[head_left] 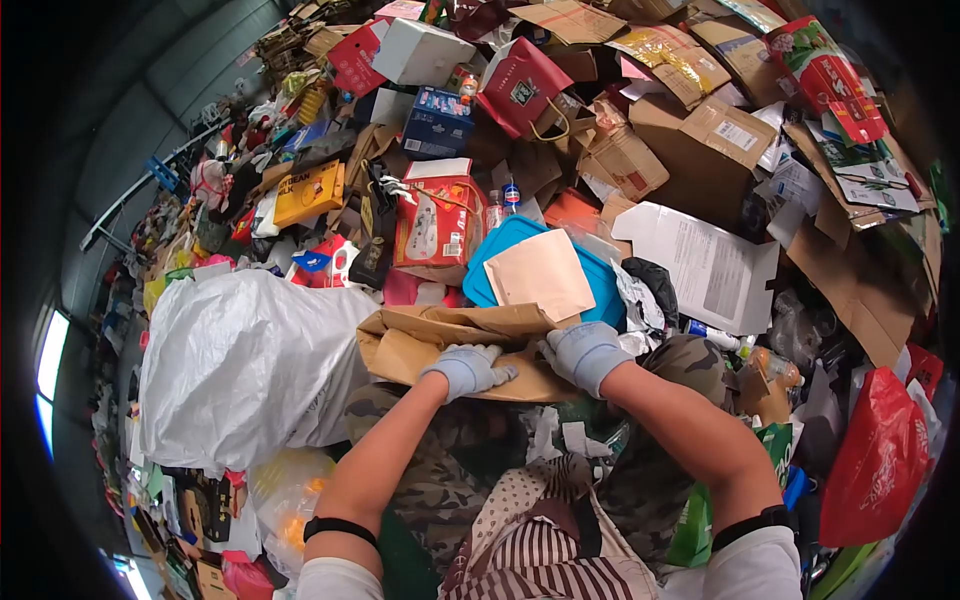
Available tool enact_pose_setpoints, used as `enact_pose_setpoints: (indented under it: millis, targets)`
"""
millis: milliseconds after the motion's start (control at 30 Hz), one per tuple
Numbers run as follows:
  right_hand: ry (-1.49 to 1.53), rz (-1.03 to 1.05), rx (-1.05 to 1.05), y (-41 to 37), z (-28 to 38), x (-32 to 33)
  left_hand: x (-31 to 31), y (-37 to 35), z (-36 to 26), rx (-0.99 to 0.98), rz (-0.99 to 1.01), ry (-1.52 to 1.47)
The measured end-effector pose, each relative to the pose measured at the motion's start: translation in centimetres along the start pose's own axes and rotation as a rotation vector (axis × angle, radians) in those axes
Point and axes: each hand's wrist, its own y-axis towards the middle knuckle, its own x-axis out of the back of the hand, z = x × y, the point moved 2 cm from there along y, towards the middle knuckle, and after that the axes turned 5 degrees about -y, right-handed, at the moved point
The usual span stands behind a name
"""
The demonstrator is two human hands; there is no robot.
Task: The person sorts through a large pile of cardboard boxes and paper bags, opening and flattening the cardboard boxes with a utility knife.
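Note:
A folded brown paper piece (440,325) lies across my lap, creased along its top. My left hand (468,371), in a pale grey glove, rests flat on its lower middle with the fingers spread a little to the right. My right hand (585,356), gloved alike, is closed round the paper's right end, its fingertips partly hidden. Just beyond the paper sits a blue plastic lid or tray (485,262) with a plain beige sheet (540,275) on top of it.
A large white sack (245,365) bulges at my left. Ahead are a red box (438,225), a blue box (438,125) and heaped cardboard (690,150). A white printed carton (700,262) lies to the right, with a red bag (875,460) lower down.

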Motion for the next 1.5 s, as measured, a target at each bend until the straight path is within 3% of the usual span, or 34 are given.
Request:
enact_pose_setpoints:
  millis: [33, 133, 300, 400, 467, 500, 633, 767, 867, 900, 1100, 1367, 1500]
  targets:
    - [-0.007, 0.008, -0.006, 0.3, -0.2, -0.2, 0.6, -0.1, -0.2, 0.054, 0.058, -0.199]
    - [0.063, 0.043, -0.038, 0.3, -1.2, 0.3, 2.8, -2.1, -2.2, 0.021, -0.131, -0.319]
    - [0.249, 0.159, -0.034, 0.0, -1.6, 2.0, 3.1, -6.3, -5.1, -0.353, -0.612, 0.1]
    - [0.245, 0.196, 0.05, -0.8, -1.4, 1.4, 2.2, -8.9, -6.9, -0.255, -0.491, 0.207]
    - [0.222, 0.226, 0.166, -0.9, -1.5, 0.8, 1.8, -9.3, -6.0, -0.196, -0.448, 0.115]
    - [0.37, 0.343, 0.163, -1.3, -1.5, 1.3, 1.8, -9.4, -5.4, -0.164, -0.43, 0.067]
    - [0.339, 0.337, 0.297, -2.2, -0.9, -2.0, 0.7, -9.9, -3.0, -0.049, -0.147, 0.119]
    - [0.489, 0.201, 0.193, -6.1, 0.6, -4.3, -0.6, -11.3, -2.0, -0.122, -0.228, 0.098]
    - [0.223, 0.271, 0.115, -8.2, 3.3, -3.4, -1.8, -12.9, -2.4, -0.193, -0.349, 0.118]
    - [0.17, 0.209, 0.138, -8.4, 3.7, -4.3, -2.0, -13.7, -3.2, -0.199, -0.371, 0.134]
    - [0.057, 0.11, 0.161, -7.4, 5.2, -4.7, -3.7, -16.1, -3.8, -0.243, -0.629, 0.227]
    - [0.06, 0.013, 0.165, -4.6, 7.5, -5.8, -5.9, -16.4, -2.9, -0.165, -0.65, 0.26]
    - [0.238, 0.165, 0.248, -5.3, 5.8, -5.0, -4.9, -15.8, -2.4, -0.156, -0.632, 0.239]
